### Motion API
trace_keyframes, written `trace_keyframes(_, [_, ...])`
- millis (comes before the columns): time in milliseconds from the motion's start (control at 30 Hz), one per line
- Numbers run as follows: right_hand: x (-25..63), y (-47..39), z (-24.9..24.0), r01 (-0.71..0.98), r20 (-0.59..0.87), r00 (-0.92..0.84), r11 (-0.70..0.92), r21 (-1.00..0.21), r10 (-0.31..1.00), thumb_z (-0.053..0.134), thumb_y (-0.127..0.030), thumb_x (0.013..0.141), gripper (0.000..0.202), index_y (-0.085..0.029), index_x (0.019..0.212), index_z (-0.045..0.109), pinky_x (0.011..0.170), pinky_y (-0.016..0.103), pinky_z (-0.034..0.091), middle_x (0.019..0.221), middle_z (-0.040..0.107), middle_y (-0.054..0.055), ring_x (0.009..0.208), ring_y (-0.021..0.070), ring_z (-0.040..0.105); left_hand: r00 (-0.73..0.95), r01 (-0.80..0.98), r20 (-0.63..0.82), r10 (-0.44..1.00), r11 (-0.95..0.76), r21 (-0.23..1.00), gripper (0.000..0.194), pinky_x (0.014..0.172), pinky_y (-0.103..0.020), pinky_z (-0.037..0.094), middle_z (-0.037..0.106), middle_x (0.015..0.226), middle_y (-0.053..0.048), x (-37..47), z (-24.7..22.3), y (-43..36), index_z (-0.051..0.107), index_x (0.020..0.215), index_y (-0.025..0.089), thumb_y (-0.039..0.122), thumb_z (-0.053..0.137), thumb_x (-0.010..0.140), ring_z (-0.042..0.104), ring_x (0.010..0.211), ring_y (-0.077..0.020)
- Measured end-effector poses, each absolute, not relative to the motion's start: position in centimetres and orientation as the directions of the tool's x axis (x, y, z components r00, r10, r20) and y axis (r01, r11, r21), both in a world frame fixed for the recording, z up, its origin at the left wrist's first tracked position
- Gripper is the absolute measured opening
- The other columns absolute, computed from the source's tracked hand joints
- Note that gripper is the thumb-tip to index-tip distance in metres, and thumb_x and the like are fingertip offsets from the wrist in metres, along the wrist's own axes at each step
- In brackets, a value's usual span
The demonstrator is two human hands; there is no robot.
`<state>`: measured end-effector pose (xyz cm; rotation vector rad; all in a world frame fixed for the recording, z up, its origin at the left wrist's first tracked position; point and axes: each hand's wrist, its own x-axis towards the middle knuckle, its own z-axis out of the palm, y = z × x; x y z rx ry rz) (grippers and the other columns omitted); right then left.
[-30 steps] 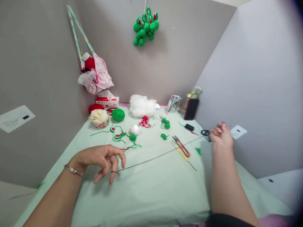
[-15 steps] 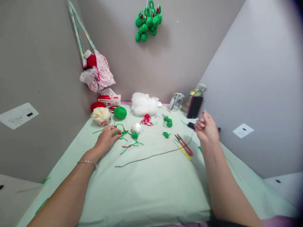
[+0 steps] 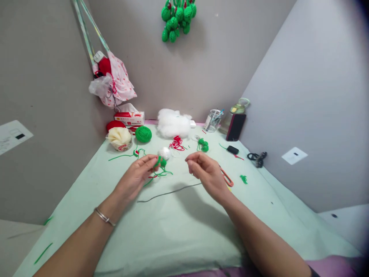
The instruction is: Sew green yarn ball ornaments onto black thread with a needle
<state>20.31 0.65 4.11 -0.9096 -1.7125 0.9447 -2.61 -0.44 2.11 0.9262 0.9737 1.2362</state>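
being pinched in left hand (image 3: 133,180)'s closed grip, small green crocheted yarn piece (image 3: 158,162) just lifted off pale-green cloth-covered tabletop (image 3: 173,234), brought nearer right hand (image 3: 209,176); whether right grip is closed can't be told.

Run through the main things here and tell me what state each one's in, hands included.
Left hand: pinching a green yarn piece
Right hand: fingertips together, contents unclear
Dark thread: loose, gently curved
Green yarn ball: wound, strand trailing
Red yarn: loosely tangled
Scissors: handle showing, blades hidden
Phone: propped up, screen dark
Cup: upright, holding pens
Tissue box: open, tissue sticking out
Cloth bag: hanging, open
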Motion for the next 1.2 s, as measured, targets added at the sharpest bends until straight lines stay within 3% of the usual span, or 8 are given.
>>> trace_keyframes(133, [19.4,-1.1,3.8,0.389,0.629,-0.380,0.734,-0.557,0.678,0.058,-0.018,0.096,0.012,-0.021,0.093,0.069,0.065,0.029,0.044,0.084,0.059,0.005,0.076,0.0156,0.056,0.209,-0.365,-0.112,0.972,0.184,0.913,0.021,0.086,-0.027,0.044,0.063,0.088,-0.001,-0.7,1.2,-1.5,0.073,0.089,0.019,0.036,0.079,0.079,0.056,0.085,-0.0141])
trace_keyframes(267, [19.4,-1.0,3.2,0.458,0.678,-0.453,0.804,-0.380,0.579,0.053,-0.013,0.097,0.017,-0.020,0.097,0.068,0.063,0.029,0.043,0.078,0.055,0.004,0.072,0.0155,0.054,0.249,-0.361,-0.126,0.960,0.213,0.908,0.019,0.091,-0.028,0.044,0.063,0.090,-0.001,-0.5,0.6,-1.6,0.074,0.092,0.020,0.035,0.077,0.082,0.056,0.088,-0.0139])
trace_keyframes(500, [19.5,-0.8,3.5,0.479,0.675,-0.454,0.798,-0.366,0.582,0.053,-0.013,0.096,0.014,-0.021,0.093,0.065,0.066,0.030,0.045,0.084,0.058,0.006,0.077,0.0176,0.056,0.186,-0.391,-0.150,0.971,0.213,0.895,0.019,0.090,-0.028,0.045,0.065,0.088,-0.001,-0.7,1.2,-1.4,0.074,0.088,0.020,0.035,0.081,0.078,0.058,0.086,-0.0140])
trace_keyframes(733, [19.5,-0.7,3.3,0.486,0.653,-0.502,0.809,-0.329,0.567,0.049,-0.012,0.098,0.017,-0.021,0.091,0.063,0.065,0.030,0.043,0.078,0.056,0.004,0.073,0.0174,0.054,0.162,-0.374,-0.138,0.977,0.191,0.907,0.020,0.089,-0.030,0.046,0.067,0.088,-0.002,-0.7,1.3,-1.5,0.075,0.087,0.020,0.035,0.081,0.076,0.060,0.085,-0.0155])
trace_keyframes(1200, [19.6,-0.7,3.5,0.476,0.651,-0.515,0.818,-0.325,0.558,0.049,-0.010,0.097,0.018,-0.020,0.090,0.062,0.065,0.031,0.041,0.077,0.054,0.004,0.073,0.0174,0.051,0.106,-0.254,-0.118,0.987,0.142,0.957,0.026,0.080,-0.029,0.041,0.067,0.085,-0.002,-0.8,1.3,-1.4,0.074,0.087,0.020,0.040,0.082,0.072,0.056,0.084,-0.0176])
